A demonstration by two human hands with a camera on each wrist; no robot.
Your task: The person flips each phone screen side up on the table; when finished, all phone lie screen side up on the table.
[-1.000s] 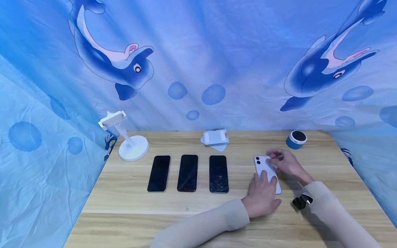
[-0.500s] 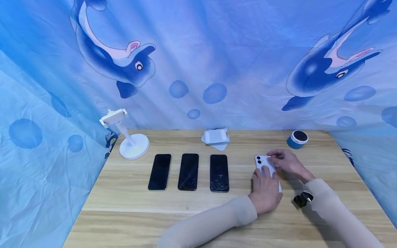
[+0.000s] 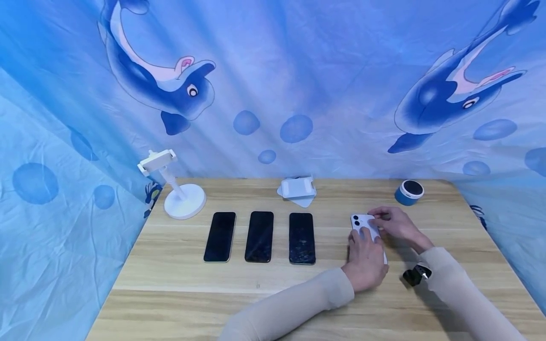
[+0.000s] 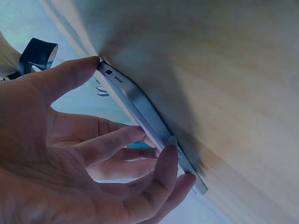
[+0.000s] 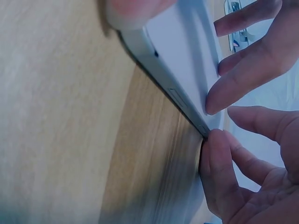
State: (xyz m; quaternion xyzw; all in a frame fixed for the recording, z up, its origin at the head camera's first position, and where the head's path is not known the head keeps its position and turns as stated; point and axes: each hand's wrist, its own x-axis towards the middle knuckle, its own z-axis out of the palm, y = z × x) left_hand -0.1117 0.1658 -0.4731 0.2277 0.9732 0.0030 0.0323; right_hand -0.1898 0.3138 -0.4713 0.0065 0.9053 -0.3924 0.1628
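A white phone [image 3: 364,220] lies face down at the right of the table, its two camera lenses at the far left corner. My left hand [image 3: 366,260] grips it over the near half. In the left wrist view, the thumb [image 4: 74,77] is at the charging-port end and fingertips [image 4: 172,151] curl against a long edge. My right hand [image 3: 397,222] pinches the far right corner; in the right wrist view, its fingertips [image 5: 217,140] meet at the side edge, just beyond the buttons. The left fingers [image 5: 233,86] rest on the phone's back there.
Three black-screened phones lie in a row: left [image 3: 220,237], middle [image 3: 259,237] and right [image 3: 302,238]. Behind them stand a white round-based phone stand [image 3: 185,202] and a small white folding stand [image 3: 297,188]. A blue and white cylinder [image 3: 408,192] sits beyond my right hand.
My left hand has shifted slightly right, covering more of the white phone's near half. The right hand stays at the far corner, its fingers closer together. The other phones have not moved.
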